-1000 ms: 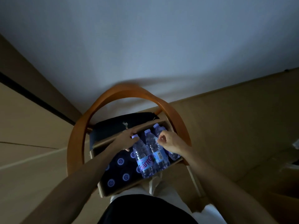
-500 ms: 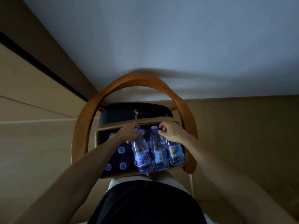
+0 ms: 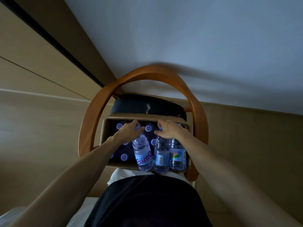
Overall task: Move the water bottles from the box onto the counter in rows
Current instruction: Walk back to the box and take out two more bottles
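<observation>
An open cardboard box (image 3: 105, 133) sits on a chair seat below me. Three clear water bottles with blue labels lie across its right half, and several more stand upright in it showing only their purple caps. My left hand (image 3: 127, 131) grips the cap end of the left lying bottle (image 3: 143, 153). My right hand (image 3: 170, 130) curls over the tops of the middle bottle (image 3: 161, 157) and the right bottle (image 3: 177, 155). The scene is dim, and no counter is in view.
The chair's curved wooden backrest (image 3: 147, 71) arches around the box, with a dark cushion (image 3: 131, 104) behind it. A pale wall rises beyond. Tan floor lies on both sides. My dark top fills the bottom centre.
The view has swung, so the box now sits square in front of me. My left hand has closed round the left bottle's cap; my right hand stays on the other bottle tops.
</observation>
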`<action>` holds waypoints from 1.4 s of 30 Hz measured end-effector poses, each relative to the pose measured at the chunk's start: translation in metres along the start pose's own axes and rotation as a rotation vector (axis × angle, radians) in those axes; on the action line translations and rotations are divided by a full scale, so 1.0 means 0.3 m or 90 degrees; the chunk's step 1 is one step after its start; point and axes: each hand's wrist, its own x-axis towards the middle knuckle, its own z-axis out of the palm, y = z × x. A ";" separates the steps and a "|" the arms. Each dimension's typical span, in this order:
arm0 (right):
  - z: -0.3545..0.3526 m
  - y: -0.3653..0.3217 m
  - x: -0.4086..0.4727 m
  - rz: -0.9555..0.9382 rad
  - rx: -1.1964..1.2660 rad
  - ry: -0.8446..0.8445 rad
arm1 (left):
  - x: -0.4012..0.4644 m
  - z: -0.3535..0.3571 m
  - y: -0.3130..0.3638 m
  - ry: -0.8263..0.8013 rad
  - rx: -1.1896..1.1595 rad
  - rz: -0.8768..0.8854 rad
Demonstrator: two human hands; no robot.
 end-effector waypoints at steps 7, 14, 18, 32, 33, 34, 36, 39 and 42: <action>0.014 -0.007 -0.030 -0.030 -0.064 0.035 | -0.066 0.014 0.030 0.076 0.154 0.021; 0.054 -0.028 -0.056 -0.035 -0.021 0.097 | -0.143 0.045 0.026 0.135 -0.001 -0.003; 0.040 -0.029 -0.067 -0.053 0.014 0.110 | -0.178 0.031 0.008 0.168 -0.028 -0.025; -0.131 -0.537 -0.047 -0.261 -0.095 0.138 | -0.521 -0.235 -0.300 0.398 -0.084 -0.080; -0.137 -0.604 -0.049 -0.280 -0.102 0.144 | -0.562 -0.267 -0.336 0.420 -0.090 -0.083; -0.144 -0.676 -0.055 -0.299 -0.115 0.149 | -0.606 -0.301 -0.372 0.444 -0.095 -0.086; -0.154 -0.825 -0.075 -0.341 -0.142 0.158 | -0.698 -0.373 -0.449 0.495 -0.094 -0.093; -0.161 -1.058 -0.120 -0.401 -0.161 0.193 | -0.850 -0.484 -0.577 0.573 -0.088 -0.095; -0.157 -1.304 -0.179 -0.462 -0.192 0.239 | -1.016 -0.593 -0.715 0.653 -0.089 -0.100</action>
